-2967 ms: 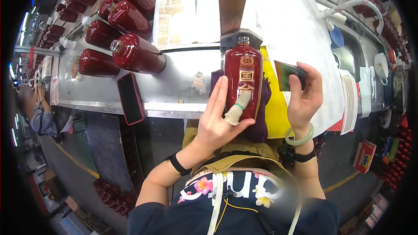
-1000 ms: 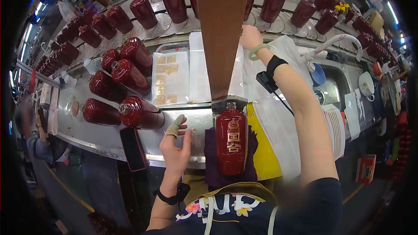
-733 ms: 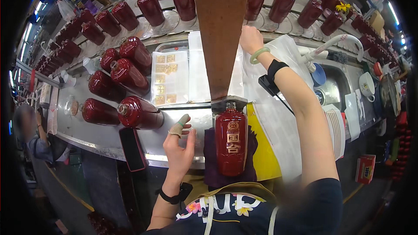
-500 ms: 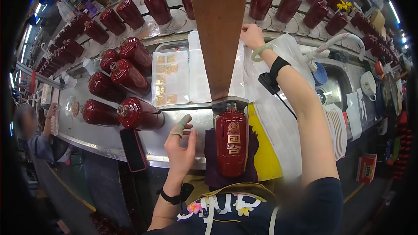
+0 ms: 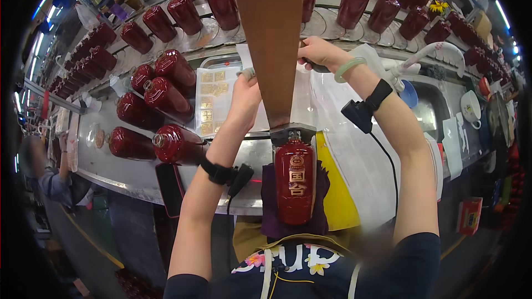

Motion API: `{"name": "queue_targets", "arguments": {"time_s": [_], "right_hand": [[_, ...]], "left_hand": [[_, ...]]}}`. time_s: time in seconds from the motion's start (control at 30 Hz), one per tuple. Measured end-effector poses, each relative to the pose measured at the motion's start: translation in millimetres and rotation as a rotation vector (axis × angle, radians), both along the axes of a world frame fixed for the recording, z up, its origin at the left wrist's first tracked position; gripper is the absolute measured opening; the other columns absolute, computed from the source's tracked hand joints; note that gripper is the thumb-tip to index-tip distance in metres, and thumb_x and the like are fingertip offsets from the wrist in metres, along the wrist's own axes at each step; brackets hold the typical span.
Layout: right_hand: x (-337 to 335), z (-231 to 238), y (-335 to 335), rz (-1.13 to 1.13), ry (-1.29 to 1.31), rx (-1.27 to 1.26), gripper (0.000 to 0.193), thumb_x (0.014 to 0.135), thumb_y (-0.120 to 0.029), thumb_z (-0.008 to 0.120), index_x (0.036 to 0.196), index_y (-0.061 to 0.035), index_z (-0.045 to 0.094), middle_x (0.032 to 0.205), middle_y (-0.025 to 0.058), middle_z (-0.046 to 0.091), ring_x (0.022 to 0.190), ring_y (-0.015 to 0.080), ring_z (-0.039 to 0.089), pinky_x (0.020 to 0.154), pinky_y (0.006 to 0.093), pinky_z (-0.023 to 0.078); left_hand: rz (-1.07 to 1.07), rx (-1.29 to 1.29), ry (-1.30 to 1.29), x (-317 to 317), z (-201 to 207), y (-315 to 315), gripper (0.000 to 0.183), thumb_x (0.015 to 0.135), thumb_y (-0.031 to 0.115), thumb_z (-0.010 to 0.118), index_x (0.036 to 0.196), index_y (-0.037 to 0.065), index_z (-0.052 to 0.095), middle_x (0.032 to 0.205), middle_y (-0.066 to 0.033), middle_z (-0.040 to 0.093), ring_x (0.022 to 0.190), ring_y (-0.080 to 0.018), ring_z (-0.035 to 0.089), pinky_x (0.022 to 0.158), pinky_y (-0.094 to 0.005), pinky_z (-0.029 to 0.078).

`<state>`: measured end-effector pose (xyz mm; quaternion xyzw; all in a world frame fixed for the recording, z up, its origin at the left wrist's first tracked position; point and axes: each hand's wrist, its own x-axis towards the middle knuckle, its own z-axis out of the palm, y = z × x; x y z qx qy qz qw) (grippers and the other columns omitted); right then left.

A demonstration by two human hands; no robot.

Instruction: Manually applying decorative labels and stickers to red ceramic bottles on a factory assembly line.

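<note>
My left hand (image 5: 245, 97) reaches over the white sheet (image 5: 235, 122) that carries small gold decals (image 5: 206, 102). It wears a pale finger cot; its fingertips are partly hidden by the brown beam (image 5: 271, 39). On the beam's other side, my right hand (image 5: 324, 54) is closed around something dark (image 5: 318, 68), mostly covered by the fingers. Close to my body, a dark red bottle (image 5: 295, 205) with gold characters lies on a purple cloth (image 5: 268, 199), its neck away from me by a metal bracket (image 5: 280, 133). Neither hand touches this bottle.
Several red bottles (image 5: 166, 99) crowd the metal table (image 5: 127, 173) at left, beside a phone (image 5: 169, 188). More stand on the conveyor (image 5: 216, 31) beyond. A sink (image 5: 432, 105) with a curved pipe (image 5: 435, 50) lies right. Another person's arm (image 5: 64, 155) shows far left.
My left hand has moved forward from beside the bottle to the decal sheet and beam. My right hand has shifted slightly and now has a dark thing in it. Bottles on the conveyor have shifted.
</note>
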<state>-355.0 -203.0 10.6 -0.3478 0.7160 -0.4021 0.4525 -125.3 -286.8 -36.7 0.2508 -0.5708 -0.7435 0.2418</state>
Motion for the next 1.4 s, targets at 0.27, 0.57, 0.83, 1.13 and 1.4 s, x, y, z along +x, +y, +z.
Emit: {"name": "queue_targets", "arguments": {"time_s": [0.27,0.57,0.83,1.13,1.4], "right_hand": [[13,-8,11,0.035,-0.021,-0.108,0.025,0.086,-0.025,0.074,0.091,-0.001,0.074,0.077,0.0014,0.063,0.062,0.0092,0.054,0.055,0.026,0.044],[-10,-43,24,-0.258,0.716,-0.626,0.043,0.082,-0.026,0.081,0.116,-0.0003,0.071,0.11,0.0165,0.074,0.097,0.0326,0.071,0.088,0.0407,0.054],[59,-33,58,0.124,0.771,-0.316,0.026,0.087,-0.019,0.07,0.109,-0.0048,0.073,0.098,0.0188,0.073,0.09,0.04,0.068,0.081,0.0446,0.054],[62,15,70,-0.238,0.572,-0.662,0.024,0.095,-0.015,0.059,0.107,-0.0028,0.076,0.077,0.0115,0.071,0.065,0.0156,0.062,0.064,0.0349,0.05],[45,39,171,-0.606,0.336,-0.6,0.026,0.1,-0.019,0.062,0.104,0.003,0.076,0.083,-0.0007,0.069,0.067,0.006,0.052,0.061,0.0228,0.043]], "left_hand": [[0.015,0.086,0.073,-45,-30,-10,0.029,0.095,0.012,0.077,0.115,-0.001,0.06,0.114,-0.0082,0.064,0.105,-0.0173,0.066,0.103,-0.0303,0.057],[0.119,0.41,0.095,-33,-43,-4,0.027,0.091,0.006,0.08,0.11,-0.001,0.063,0.106,-0.0089,0.066,0.094,-0.0173,0.067,0.079,-0.0229,0.059],[-0.064,0.175,0.054,9,24,26,0.029,0.101,0.019,0.07,0.122,-0.001,0.064,0.119,-0.0083,0.067,0.109,-0.017,0.065,0.09,-0.0289,0.054],[0.219,-0.405,-0.084,79,0,20,0.033,0.099,0.01,0.069,0.129,0.0,0.061,0.111,-0.0097,0.073,0.097,-0.0139,0.069,0.084,-0.0284,0.053],[-0.158,-1.339,-0.333,89,-36,40,0.022,0.088,0.012,0.075,0.098,-0.004,0.064,0.096,-0.023,0.066,0.098,-0.0443,0.061,0.087,-0.0494,0.049]]}}
